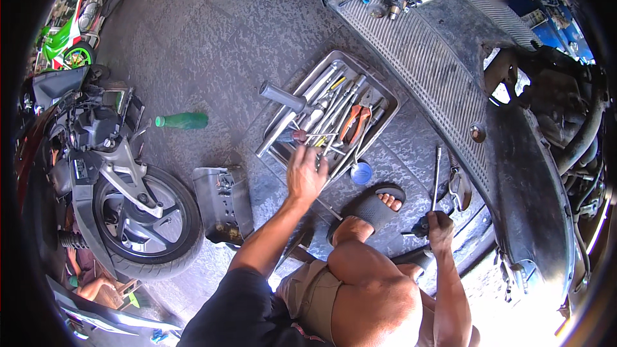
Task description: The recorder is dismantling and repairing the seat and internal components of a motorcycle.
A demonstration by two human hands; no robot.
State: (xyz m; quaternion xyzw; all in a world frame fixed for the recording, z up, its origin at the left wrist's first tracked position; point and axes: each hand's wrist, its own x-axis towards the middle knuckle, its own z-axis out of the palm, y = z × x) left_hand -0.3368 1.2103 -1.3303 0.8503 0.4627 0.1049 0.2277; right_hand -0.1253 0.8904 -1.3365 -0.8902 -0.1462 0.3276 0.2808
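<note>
Left hand [306,177] spread over metal tool tray [331,112] on floor, fingers apart among loose tools, nothing clamped | right hand [439,228] closed on long T-handle wrench [436,180] beside scooter [488,122] | risk: snagging crowded handles, tipping tray, scattering tools
</note>
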